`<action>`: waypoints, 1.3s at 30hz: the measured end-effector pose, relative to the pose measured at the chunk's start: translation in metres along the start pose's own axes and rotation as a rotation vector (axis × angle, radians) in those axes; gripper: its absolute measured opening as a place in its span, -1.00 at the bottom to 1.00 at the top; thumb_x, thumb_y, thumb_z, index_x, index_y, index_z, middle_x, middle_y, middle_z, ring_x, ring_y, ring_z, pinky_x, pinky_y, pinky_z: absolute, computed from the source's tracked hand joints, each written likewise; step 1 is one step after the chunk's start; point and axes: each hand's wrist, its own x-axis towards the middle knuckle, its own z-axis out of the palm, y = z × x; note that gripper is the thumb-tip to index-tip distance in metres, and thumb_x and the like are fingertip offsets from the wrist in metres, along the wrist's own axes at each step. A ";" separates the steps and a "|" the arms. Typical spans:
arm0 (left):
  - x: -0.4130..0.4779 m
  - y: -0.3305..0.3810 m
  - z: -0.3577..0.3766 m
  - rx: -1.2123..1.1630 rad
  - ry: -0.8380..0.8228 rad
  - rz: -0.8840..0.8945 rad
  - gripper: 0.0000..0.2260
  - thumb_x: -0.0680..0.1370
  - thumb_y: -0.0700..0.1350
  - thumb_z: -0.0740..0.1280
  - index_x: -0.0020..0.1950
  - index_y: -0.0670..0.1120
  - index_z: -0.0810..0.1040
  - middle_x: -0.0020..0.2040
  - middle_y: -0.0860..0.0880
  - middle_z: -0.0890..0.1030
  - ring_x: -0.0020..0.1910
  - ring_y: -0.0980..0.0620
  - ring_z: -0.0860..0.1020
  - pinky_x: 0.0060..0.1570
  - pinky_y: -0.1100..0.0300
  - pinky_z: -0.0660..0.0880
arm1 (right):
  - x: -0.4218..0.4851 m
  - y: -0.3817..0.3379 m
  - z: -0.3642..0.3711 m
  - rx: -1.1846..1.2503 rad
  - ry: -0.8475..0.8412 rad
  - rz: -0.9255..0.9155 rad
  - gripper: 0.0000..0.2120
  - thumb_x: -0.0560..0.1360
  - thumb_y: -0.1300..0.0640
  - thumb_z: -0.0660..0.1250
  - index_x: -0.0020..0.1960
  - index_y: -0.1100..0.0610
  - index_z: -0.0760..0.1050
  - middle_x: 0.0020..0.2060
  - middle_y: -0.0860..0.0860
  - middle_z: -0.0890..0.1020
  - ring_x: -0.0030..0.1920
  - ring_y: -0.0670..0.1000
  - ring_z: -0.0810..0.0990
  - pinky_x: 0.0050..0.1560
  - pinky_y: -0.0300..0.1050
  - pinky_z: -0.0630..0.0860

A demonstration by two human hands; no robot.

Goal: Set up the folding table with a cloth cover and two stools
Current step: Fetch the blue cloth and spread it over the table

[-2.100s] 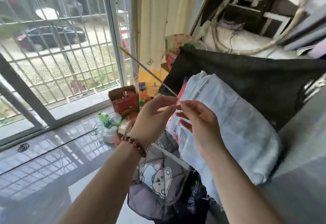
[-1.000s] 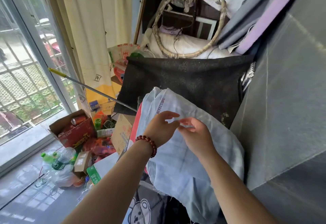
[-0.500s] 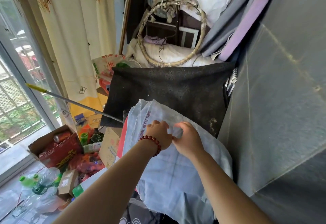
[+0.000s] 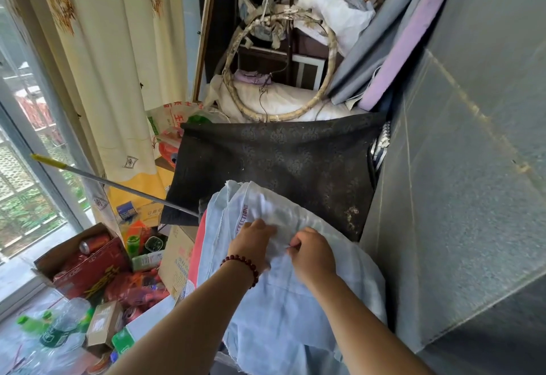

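— How far along are we?
— Barely begun, we judge; our left hand [image 4: 254,241] and right hand [image 4: 313,252] both have fingers curled, pinching folds of the pale blue cloth [image 4: 283,315]; it lies bunched over clutter, just in front of the dark patterned drape [image 4: 280,162].
— And the table, the stools?
— We see neither set out; all of that seems left to do.

Bare left forearm [image 4: 183,315], bare right forearm [image 4: 363,318], bead bracelet [image 4: 240,265] on the left wrist — dark red beads
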 end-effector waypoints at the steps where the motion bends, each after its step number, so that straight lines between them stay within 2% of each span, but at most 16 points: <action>1: 0.001 -0.001 0.000 -0.005 0.012 0.005 -0.32 0.36 -0.14 0.51 0.41 0.08 0.33 0.28 0.04 0.37 0.29 -0.03 0.35 0.27 0.11 0.39 | 0.000 0.001 -0.001 0.014 0.011 0.001 -0.92 0.53 0.12 0.32 -0.04 0.13 0.55 0.07 0.03 0.56 0.06 0.04 0.55 -0.01 -0.15 0.45; 2: 0.001 -0.001 -0.001 0.000 0.021 0.012 -0.37 0.38 -0.14 0.50 0.40 0.05 0.35 0.27 0.02 0.38 0.30 -0.04 0.34 0.28 0.10 0.38 | -0.001 0.001 -0.002 0.031 0.019 -0.004 -0.95 0.53 0.13 0.32 -0.10 0.09 0.52 0.04 0.03 0.57 0.02 0.05 0.56 -0.06 -0.15 0.44; 5: -0.002 -0.003 -0.004 -0.006 0.058 0.010 -0.46 0.41 -0.10 0.47 0.35 0.04 0.39 0.24 0.03 0.40 0.29 -0.03 0.34 0.23 0.07 0.41 | -0.003 0.002 -0.001 0.079 0.073 -0.059 -0.83 0.52 0.15 0.32 -0.22 0.07 0.39 -0.15 -0.02 0.53 -0.13 0.00 0.49 -0.18 -0.20 0.35; 8: -0.006 -0.003 -0.007 0.012 0.098 -0.005 -0.49 0.42 0.00 0.44 0.33 0.11 0.37 0.22 0.05 0.36 0.26 -0.02 0.33 0.12 0.05 0.46 | -0.008 0.001 0.003 0.156 0.195 -0.142 -0.76 0.49 0.20 0.34 -0.28 0.07 0.34 -0.30 -0.07 0.45 -0.23 0.00 0.44 -0.20 -0.10 0.37; 12: -0.012 -0.005 -0.004 0.025 0.145 -0.014 -0.52 0.48 0.10 0.34 0.37 0.25 0.31 0.23 0.03 0.33 0.29 -0.01 0.28 0.13 0.03 0.44 | -0.011 -0.003 0.003 0.296 0.288 -0.167 -0.74 0.48 0.25 0.32 -0.30 0.05 0.31 -0.43 -0.14 0.40 -0.35 -0.04 0.40 -0.28 -0.04 0.39; 15: -0.016 -0.007 -0.003 -0.030 0.184 -0.067 -0.71 0.53 0.08 0.25 0.26 0.23 0.45 0.18 0.05 0.40 0.25 -0.02 0.33 0.07 0.05 0.45 | -0.012 -0.007 -0.002 0.343 0.247 -0.177 -0.75 0.50 0.25 0.30 -0.29 0.05 0.34 -0.46 -0.14 0.42 -0.40 -0.10 0.39 -0.30 -0.05 0.40; 18: -0.019 -0.008 -0.004 -0.156 0.237 -0.110 -0.82 0.56 0.01 0.24 0.12 0.11 0.56 0.11 0.02 0.48 0.19 -0.06 0.40 0.02 0.05 0.47 | -0.015 -0.008 -0.003 0.337 0.163 -0.171 -0.82 0.51 0.20 0.33 -0.22 0.05 0.40 -0.39 -0.16 0.48 -0.33 -0.13 0.46 -0.25 -0.16 0.41; 20: -0.019 -0.005 -0.007 -0.233 0.280 -0.114 -0.84 0.56 -0.03 0.23 0.07 0.06 0.57 0.09 0.00 0.49 0.14 -0.10 0.43 0.03 0.02 0.48 | -0.019 -0.008 -0.004 0.298 0.169 -0.176 -0.91 0.47 0.15 0.38 -0.08 0.08 0.47 -0.21 -0.13 0.54 -0.15 -0.06 0.52 -0.11 -0.15 0.43; 23: -0.019 0.003 -0.010 -0.318 0.342 -0.107 -0.86 0.57 -0.06 0.20 0.00 0.02 0.54 0.06 0.00 0.49 0.08 -0.12 0.46 0.01 -0.02 0.47 | -0.021 -0.006 -0.004 0.125 0.123 -0.065 -0.57 0.43 0.04 0.42 0.24 0.14 0.44 0.17 0.01 0.54 0.21 0.05 0.48 0.19 -0.04 0.43; 24: -0.020 0.006 -0.010 -0.331 0.357 -0.102 -0.88 0.57 -0.06 0.19 -0.02 0.02 0.53 0.03 0.01 0.49 0.06 -0.10 0.46 0.00 -0.04 0.47 | -0.021 -0.005 -0.002 0.076 0.118 -0.040 -0.62 0.44 0.03 0.41 0.20 0.14 0.46 0.18 0.02 0.53 0.23 0.07 0.48 0.18 -0.03 0.43; 26: -0.023 0.010 -0.008 -0.344 0.367 -0.104 -0.88 0.58 -0.04 0.18 -0.01 0.04 0.51 0.02 0.03 0.47 0.06 -0.08 0.45 -0.02 -0.04 0.47 | -0.024 -0.003 -0.002 0.087 0.106 -0.023 -0.90 0.49 0.10 0.33 -0.06 0.12 0.49 0.02 0.03 0.58 0.11 0.11 0.55 0.01 -0.08 0.43; 27: -0.025 0.011 -0.006 -0.343 0.363 -0.109 -0.87 0.59 -0.03 0.17 0.01 0.03 0.51 0.03 0.03 0.47 0.07 -0.07 0.44 0.00 -0.03 0.46 | -0.025 -0.001 -0.001 0.128 0.096 -0.008 -0.93 0.53 0.15 0.28 -0.10 0.13 0.50 -0.04 0.05 0.60 0.05 0.12 0.57 -0.05 -0.12 0.41; 30: -0.033 0.008 0.001 -0.324 0.350 -0.093 -0.85 0.58 -0.02 0.21 0.09 0.02 0.52 0.11 0.00 0.47 0.15 -0.10 0.41 0.09 0.00 0.43 | -0.030 0.003 -0.002 0.214 0.133 0.021 -0.81 0.57 0.23 0.19 0.05 0.20 0.57 -0.04 0.08 0.65 0.03 0.10 0.58 -0.09 -0.21 0.36; 32: -0.037 0.006 0.000 -0.292 0.349 -0.068 -0.79 0.53 -0.03 0.29 0.16 0.05 0.49 0.19 0.01 0.42 0.20 -0.08 0.38 0.14 0.00 0.42 | -0.035 0.000 -0.007 0.272 0.192 0.005 -0.80 0.57 0.27 0.19 0.07 0.20 0.57 -0.07 0.08 0.66 -0.01 0.10 0.59 -0.13 -0.23 0.35; 36: -0.040 0.010 -0.005 -0.229 0.334 -0.036 -0.51 0.44 -0.02 0.38 0.32 0.22 0.33 0.40 0.02 0.18 0.40 -0.08 0.15 0.27 -0.08 0.35 | -0.039 -0.007 -0.016 0.391 0.275 0.023 -0.72 0.60 0.25 0.17 0.27 0.22 0.49 0.12 0.12 0.63 0.15 0.10 0.56 -0.01 -0.34 0.33; 39: -0.036 0.012 -0.001 -0.243 0.289 0.001 -0.37 0.45 0.02 0.37 0.42 0.29 0.15 0.51 -0.04 0.00 0.48 -0.09 0.00 0.42 0.03 0.14 | -0.040 -0.011 -0.020 0.464 0.278 0.041 -0.70 0.61 0.22 0.15 0.31 0.20 0.46 0.17 0.12 0.60 0.19 0.08 0.54 0.02 -0.37 0.31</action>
